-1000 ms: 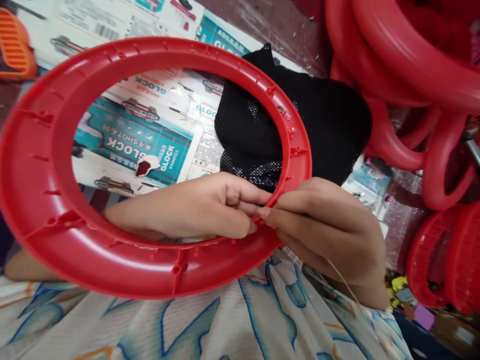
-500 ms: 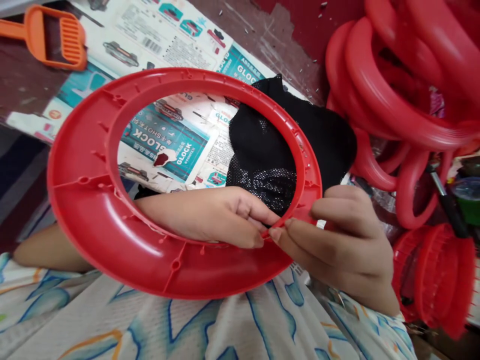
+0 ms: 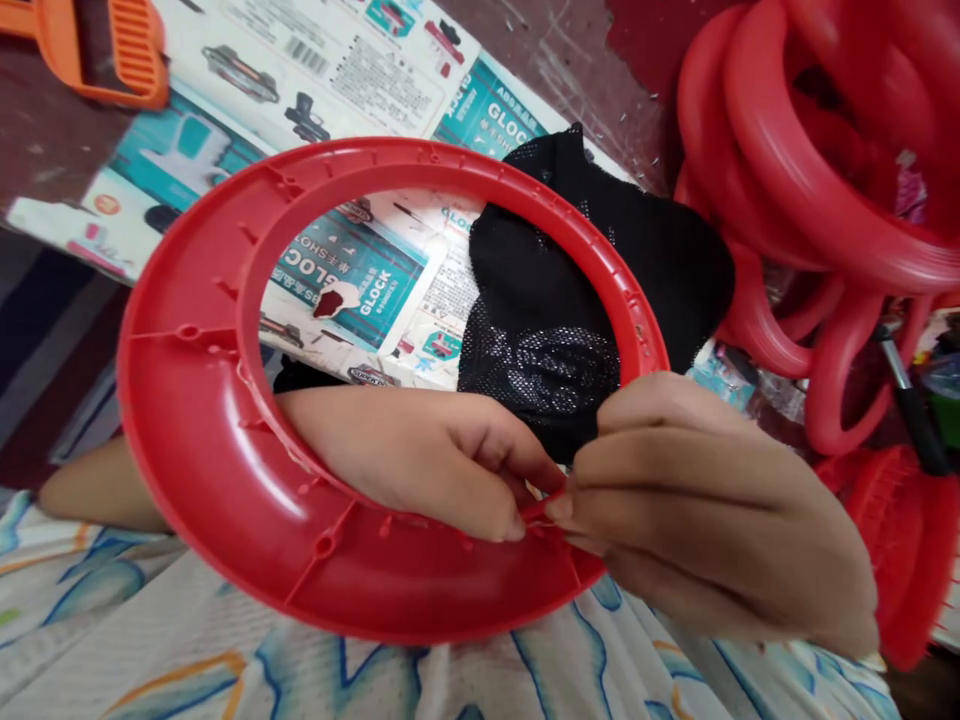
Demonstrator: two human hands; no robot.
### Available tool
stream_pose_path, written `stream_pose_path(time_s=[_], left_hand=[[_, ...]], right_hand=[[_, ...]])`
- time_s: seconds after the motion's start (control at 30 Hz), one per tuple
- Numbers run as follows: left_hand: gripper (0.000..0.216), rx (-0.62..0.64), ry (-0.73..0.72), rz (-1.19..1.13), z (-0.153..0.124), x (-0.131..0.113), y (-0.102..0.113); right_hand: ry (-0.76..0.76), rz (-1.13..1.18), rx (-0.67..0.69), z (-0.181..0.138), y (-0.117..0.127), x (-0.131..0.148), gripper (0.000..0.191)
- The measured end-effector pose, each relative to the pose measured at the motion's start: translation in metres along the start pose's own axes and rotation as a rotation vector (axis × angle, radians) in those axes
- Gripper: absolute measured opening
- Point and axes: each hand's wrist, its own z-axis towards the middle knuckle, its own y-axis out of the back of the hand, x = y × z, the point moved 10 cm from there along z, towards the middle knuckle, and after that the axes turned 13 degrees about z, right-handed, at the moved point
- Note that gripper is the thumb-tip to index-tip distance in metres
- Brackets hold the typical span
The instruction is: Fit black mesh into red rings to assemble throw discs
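Scene is moderately lit, light soft. Streak of glare is thrown onto the red ring (image 3: 420,590), lower left. Right hand (image 3: 720,510) is rendered darker than left hand (image 3: 427,455) and slightly blurred. Stacked red tubes (image 3: 817,215) are stretched toward the frame edge. Cardboard (image 3: 375,90) fine print is smeared; lower-right corner is shadowed.

The hands (image 3: 712,500) partly hide the red ring (image 3: 202,400); the orange scoop (image 3: 139,60) is cropped.
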Motion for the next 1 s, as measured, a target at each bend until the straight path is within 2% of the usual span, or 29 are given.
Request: stream_pose_path(time_s=[0.2,0.37,0.57,0.67,0.8,0.87,1.0], left_hand=[[0.007,-0.056,0.040,0.108,0.000,0.001,0.009],[0.012,-0.069,0.019,0.237,0.007,-0.003,0.013],[0.014,-0.156,0.026,0.350,0.008,-0.009,0.020],[0.014,-0.158,0.020,0.373,0.008,-0.009,0.020],[0.011,-0.174,0.016,0.374,0.011,-0.009,0.021],[0.013,-0.166,0.021,0.362,0.012,-0.008,0.020],[0.029,-0.166,0.040,0.332,0.009,-0.005,0.020]], right_hand=[[-0.123,0.243,-0.120,0.006,0.009,-0.013,0.013],[0.008,0.264,-0.145,0.007,0.010,-0.011,0.011],[0.103,0.190,-0.216,0.005,0.014,-0.004,0.007],[0.105,0.228,-0.216,0.004,0.009,-0.004,0.005],[0.091,0.230,-0.235,0.002,0.008,-0.009,0.017],[0.125,0.214,-0.270,-0.004,0.013,-0.007,0.019],[0.208,0.227,-0.379,-0.033,0.030,-0.004,0.017]])
